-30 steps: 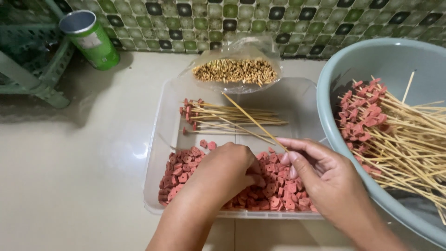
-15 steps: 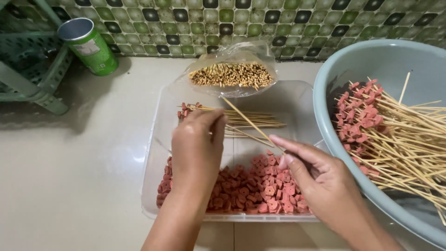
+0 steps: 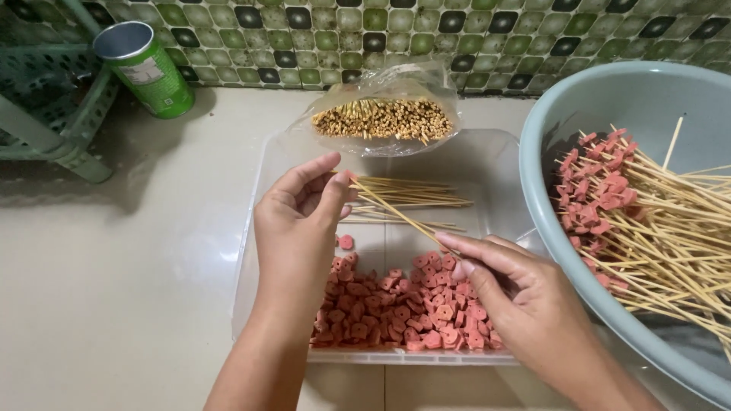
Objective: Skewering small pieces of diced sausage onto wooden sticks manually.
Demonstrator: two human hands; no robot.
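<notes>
Left hand (image 3: 297, 228) raised over clear tray (image 3: 499, 164), fingers (image 3: 335, 194) pinched at tip of bamboo skewer (image 3: 400, 217). Right hand (image 3: 525, 304) holds skewer's lower end above pink sausage pieces (image 3: 403, 308). Grey basin (image 3: 609, 99) to the right contains loaded skewers (image 3: 647, 221). Green can (image 3: 148, 72) on worktop (image 3: 114, 289).

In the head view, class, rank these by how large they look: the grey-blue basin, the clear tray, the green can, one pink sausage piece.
1. grey-blue basin, though cut off by the frame
2. clear tray, close to the basin, so unsure
3. green can
4. pink sausage piece
</notes>
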